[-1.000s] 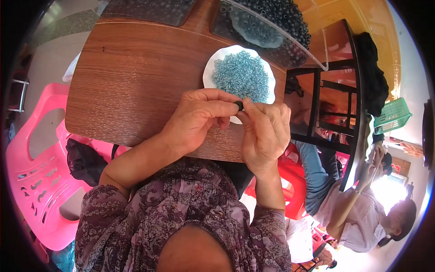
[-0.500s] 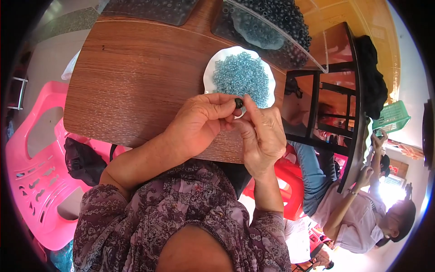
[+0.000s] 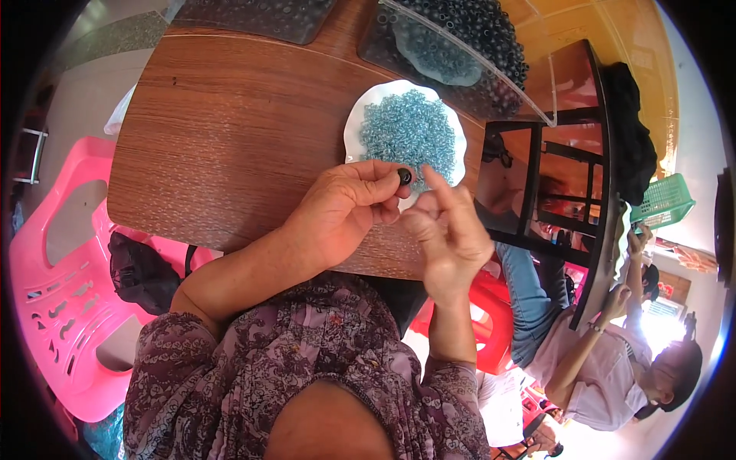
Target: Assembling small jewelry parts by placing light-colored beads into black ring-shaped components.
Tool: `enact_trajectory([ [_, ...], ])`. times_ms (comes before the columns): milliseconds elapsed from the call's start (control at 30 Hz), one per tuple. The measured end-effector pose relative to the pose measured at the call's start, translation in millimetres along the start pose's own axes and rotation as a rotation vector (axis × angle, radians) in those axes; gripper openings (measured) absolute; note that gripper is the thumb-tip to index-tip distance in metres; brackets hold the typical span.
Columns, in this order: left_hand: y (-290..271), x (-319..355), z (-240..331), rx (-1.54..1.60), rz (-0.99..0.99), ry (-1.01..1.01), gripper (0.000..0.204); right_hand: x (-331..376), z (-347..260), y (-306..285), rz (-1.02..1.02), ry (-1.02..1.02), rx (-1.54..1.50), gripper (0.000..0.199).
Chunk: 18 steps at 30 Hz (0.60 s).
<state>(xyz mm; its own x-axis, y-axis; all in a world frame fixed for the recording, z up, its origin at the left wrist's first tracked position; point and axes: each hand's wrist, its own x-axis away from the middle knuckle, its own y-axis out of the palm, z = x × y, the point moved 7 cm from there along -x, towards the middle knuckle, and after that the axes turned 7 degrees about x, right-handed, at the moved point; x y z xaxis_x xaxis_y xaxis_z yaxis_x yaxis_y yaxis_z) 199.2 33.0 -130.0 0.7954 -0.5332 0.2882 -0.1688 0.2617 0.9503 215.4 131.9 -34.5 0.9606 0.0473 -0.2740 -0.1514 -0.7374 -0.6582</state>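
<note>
Between the thumb and fingertips of my left hand (image 3: 349,199) is a small black ring-shaped piece (image 3: 405,177), pinched over the near edge of the white plate. My right hand (image 3: 451,241) is just right of it, apart from the piece. Its index finger stretches over the beads and its thumb is spread from it; the other fingers are partly curled, and nothing shows in them. The scalloped white plate (image 3: 353,123) bears a heap of tiny light-blue clear beads (image 3: 406,130).
Beyond the plate, a clear box (image 3: 491,57) of black rings stands on the brown wooden table (image 3: 207,138), with another dark-filled clear box (image 3: 261,17) at far left. A pink chair (image 3: 57,314) is on the left. A seated person (image 3: 598,368) works at right near a green basket (image 3: 663,201).
My right hand has drawn away from the black ring to the right, and its fingers have spread. My left hand keeps its hold in nearly the same place.
</note>
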Motion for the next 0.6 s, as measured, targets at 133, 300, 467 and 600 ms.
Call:
enact_trajectory([
  [133,-1.2,0.5,-2.6,-0.014,-0.084,-0.042,0.022,1.9,18.7,-11.6,0.230,0.202,-0.528,0.033],
  [300,2.9,1.5,-6.7,0.019,-0.090,-0.045,0.022,7.2,17.8,0.6,0.363,-0.049,-0.288,0.026],
  [467,6.2,6.9,4.6,-0.008,-0.011,0.034,0.021,8.2,-1.1,0.4,0.304,-0.296,0.106,0.020],
  [600,8.6,8.3,5.0,-0.048,-0.013,0.062,0.022,7.9,-6.4,0.9,0.259,-0.310,0.172,0.015],
])
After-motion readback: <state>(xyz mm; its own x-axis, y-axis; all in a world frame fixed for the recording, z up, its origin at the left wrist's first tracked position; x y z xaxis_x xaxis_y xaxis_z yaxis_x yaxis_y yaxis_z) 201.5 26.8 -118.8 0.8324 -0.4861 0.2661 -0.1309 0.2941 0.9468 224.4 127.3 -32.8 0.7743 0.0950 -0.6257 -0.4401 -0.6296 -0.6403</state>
